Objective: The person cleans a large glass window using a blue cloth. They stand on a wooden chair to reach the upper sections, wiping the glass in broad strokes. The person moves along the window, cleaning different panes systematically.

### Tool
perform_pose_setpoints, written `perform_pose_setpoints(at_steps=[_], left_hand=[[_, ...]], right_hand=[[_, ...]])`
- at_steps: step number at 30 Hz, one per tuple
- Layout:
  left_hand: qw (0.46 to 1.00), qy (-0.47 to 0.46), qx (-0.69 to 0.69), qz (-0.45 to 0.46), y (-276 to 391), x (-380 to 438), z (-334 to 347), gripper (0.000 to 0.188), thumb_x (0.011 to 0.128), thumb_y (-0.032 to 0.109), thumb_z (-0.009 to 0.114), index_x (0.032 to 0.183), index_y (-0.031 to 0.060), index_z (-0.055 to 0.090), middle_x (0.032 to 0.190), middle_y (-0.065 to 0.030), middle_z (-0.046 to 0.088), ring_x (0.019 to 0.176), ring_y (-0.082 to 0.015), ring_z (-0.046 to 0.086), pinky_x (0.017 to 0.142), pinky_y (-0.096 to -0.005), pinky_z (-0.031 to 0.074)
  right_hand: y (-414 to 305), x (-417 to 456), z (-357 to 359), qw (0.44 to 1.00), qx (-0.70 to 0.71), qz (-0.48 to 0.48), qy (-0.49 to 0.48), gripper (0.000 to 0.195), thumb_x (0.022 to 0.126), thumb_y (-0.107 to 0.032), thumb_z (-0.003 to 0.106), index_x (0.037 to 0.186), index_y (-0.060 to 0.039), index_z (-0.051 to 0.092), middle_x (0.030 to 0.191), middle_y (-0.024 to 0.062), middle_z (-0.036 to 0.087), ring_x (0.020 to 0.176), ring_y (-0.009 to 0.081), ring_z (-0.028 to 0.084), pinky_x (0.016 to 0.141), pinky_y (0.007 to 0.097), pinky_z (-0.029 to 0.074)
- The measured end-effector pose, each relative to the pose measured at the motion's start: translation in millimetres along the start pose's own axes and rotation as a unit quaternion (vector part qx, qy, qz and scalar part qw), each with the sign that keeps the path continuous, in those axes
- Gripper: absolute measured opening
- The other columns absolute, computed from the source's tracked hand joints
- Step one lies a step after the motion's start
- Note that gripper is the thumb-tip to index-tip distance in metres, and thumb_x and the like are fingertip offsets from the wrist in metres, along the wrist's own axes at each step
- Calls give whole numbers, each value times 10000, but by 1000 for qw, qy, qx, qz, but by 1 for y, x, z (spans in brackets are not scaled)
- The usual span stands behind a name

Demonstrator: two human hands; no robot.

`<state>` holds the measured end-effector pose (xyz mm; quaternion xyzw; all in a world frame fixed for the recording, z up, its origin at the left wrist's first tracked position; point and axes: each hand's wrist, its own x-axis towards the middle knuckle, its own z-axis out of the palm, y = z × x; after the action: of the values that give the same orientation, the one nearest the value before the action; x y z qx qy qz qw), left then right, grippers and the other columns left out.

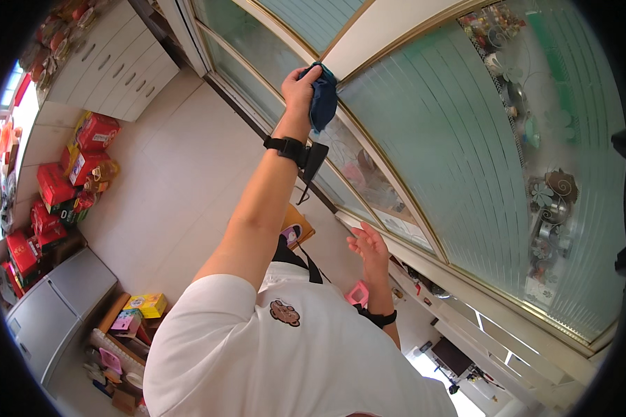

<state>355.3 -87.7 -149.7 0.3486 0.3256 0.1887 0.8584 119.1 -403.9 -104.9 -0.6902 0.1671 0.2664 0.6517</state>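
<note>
My left hand (300, 91) is raised and closed on a dark blue cloth (323, 101), which lies against or just in front of the gilt-edged frame (339, 78) of a glass sliding door. Black straps circle both wrists, and a black device hangs at the left one. Lower and to the right, my right hand (371, 247) holds nothing, its fingers apart and partly curled. It is near the door's lower part; whether it touches cannot be told. Striped frosted glass (428, 140) fills the large panel at the right.
A slippered foot (292, 233) shows on a wooden stool or step (301, 221) below me. Red boxes (57, 183) and an oil bottle (104, 171) line the left wall, near white drawers or cabinets (117, 70). A grey refrigerator (65, 302) stands lower left. A pink plastic stool or container (358, 293) is beneath my right arm.
</note>
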Motion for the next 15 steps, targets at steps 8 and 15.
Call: perform_pose_setpoints(at_steps=[8, 15], left_hand=[[1000, 4, 6, 17, 11, -5, 11, 227, 771, 132, 780, 894, -10, 652, 768, -37, 645, 662, -114, 593, 618, -251, 485], [999, -12, 35, 30, 14, -2, 18, 218, 787, 135, 780, 909, -10, 670, 784, -51, 669, 646, -144, 629, 589, -274, 501]], right_hand=[[-10, 22, 13, 997, -37, -43, -55, 443, 938, -55, 548, 1372, -20, 467, 1228, 133, 587, 975, 159, 624, 864, 270, 480], [-10, 32, 29, 993, -60, -43, -92, 398, 965, -79, 533, 1353, -14, 482, 1206, 131, 610, 992, 177, 643, 866, 278, 501]])
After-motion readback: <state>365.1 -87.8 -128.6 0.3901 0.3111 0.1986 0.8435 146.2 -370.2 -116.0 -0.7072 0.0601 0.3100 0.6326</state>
